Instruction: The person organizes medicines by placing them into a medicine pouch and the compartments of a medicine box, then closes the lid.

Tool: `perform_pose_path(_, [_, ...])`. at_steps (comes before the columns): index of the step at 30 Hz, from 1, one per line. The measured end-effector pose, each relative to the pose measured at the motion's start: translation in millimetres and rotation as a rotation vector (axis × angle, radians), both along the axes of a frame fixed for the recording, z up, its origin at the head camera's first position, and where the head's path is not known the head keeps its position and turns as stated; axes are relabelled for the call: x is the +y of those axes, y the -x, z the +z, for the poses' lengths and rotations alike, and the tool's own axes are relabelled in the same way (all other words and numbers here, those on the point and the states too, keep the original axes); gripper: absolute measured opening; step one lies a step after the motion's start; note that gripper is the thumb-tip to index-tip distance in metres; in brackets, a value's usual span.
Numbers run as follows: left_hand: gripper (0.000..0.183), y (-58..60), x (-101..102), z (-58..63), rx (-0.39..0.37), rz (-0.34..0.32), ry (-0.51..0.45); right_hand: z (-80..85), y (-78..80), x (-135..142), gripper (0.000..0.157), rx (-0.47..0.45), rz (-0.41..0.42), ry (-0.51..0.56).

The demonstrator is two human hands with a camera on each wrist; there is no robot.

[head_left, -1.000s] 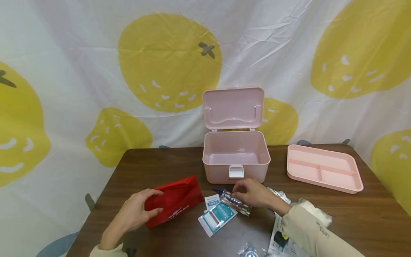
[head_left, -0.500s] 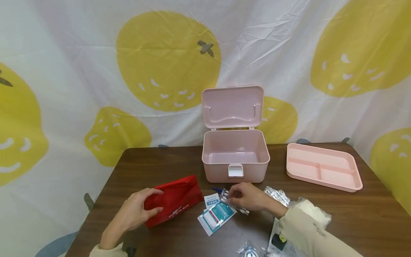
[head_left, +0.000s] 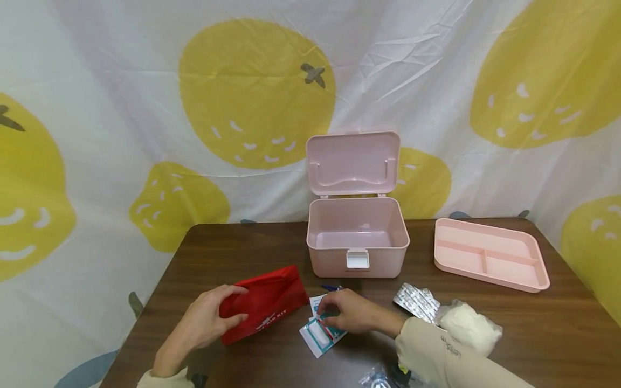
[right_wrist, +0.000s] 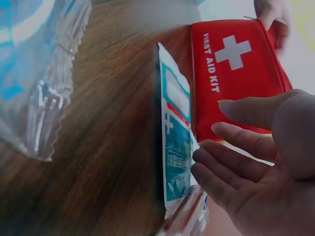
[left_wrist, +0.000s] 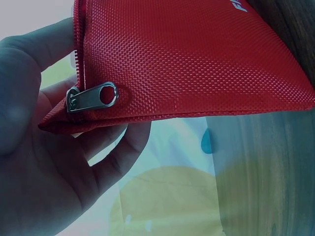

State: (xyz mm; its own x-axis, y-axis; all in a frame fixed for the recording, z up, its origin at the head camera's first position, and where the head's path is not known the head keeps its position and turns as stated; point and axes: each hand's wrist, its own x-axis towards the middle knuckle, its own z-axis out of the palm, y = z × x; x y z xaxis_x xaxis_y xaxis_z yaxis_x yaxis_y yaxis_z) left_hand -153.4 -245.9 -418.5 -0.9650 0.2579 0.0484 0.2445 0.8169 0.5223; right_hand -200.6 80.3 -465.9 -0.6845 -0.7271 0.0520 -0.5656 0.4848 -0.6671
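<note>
A red first aid kit pouch [head_left: 271,307] stands tilted on the table, its printed side toward me. My left hand [head_left: 206,318] holds its left end between thumb and fingers; the zipper pull [left_wrist: 93,98] shows there in the left wrist view. Over a teal and white flat packet [head_left: 317,337] is my right hand [head_left: 356,312], thumb and fingers apart. In the right wrist view, its fingertips are at the edge of the packet [right_wrist: 174,157], whether touching I cannot tell. Clear-wrapped slim sticks [right_wrist: 187,214] lie beside the packet, mostly hidden by the hand in the head view.
Behind the hands stands a pink box [head_left: 356,264] with its lid raised. A pink divided tray [head_left: 490,256] lies at right. Silver blister packs [head_left: 418,302], a bagged cream-coloured bundle [head_left: 470,326] and a clear-wrapped item [head_left: 375,377] are near my right arm.
My right hand has moved left from the clear-wrapped sticks to the teal packet, uncovering the blister packs and bagged bundle. My left hand and the pouch have stayed put.
</note>
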Motion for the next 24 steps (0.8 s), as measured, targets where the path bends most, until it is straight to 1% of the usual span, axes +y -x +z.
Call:
perform_pose_path(4, [0.04, 0.3, -0.6, -1.5, 0.019, -0.008, 0.009, -1.1, 2.3, -3.7, 0.019, 0.015, -0.003, -0.036])
perform_pose_path(7, [0.04, 0.2, -1.3, -1.7, 0.028, -0.015, 0.012, -1.2, 4.1, -2.8, 0.023, 0.046, -0.012, -0.082])
perform_pose_path(11, [0.041, 0.1, -1.9, -0.9, 0.022, -0.017, 0.002, -1.7, 6.6, 2.2, 0.029, 0.077, -0.024, -0.12])
perform_pose_path(16, [0.041, 0.4, -2.2, -0.3, 0.017, -0.019, -0.007, -3.9, 7.6, 9.3, 0.034, 0.085, -0.018, -0.108])
perform_pose_path(19, [0.041, 0.9, -2.3, 0.0, 0.019, -0.027, -0.009, -5.1, 8.5, 11.4, 0.034, 0.065, -0.024, -0.112])
perform_pose_path(24, [0.042, 1.6, -2.0, 1.2, 0.023, -0.037, -0.019, -4.7, 9.6, 12.5, 0.031, -0.049, -0.055, -0.14])
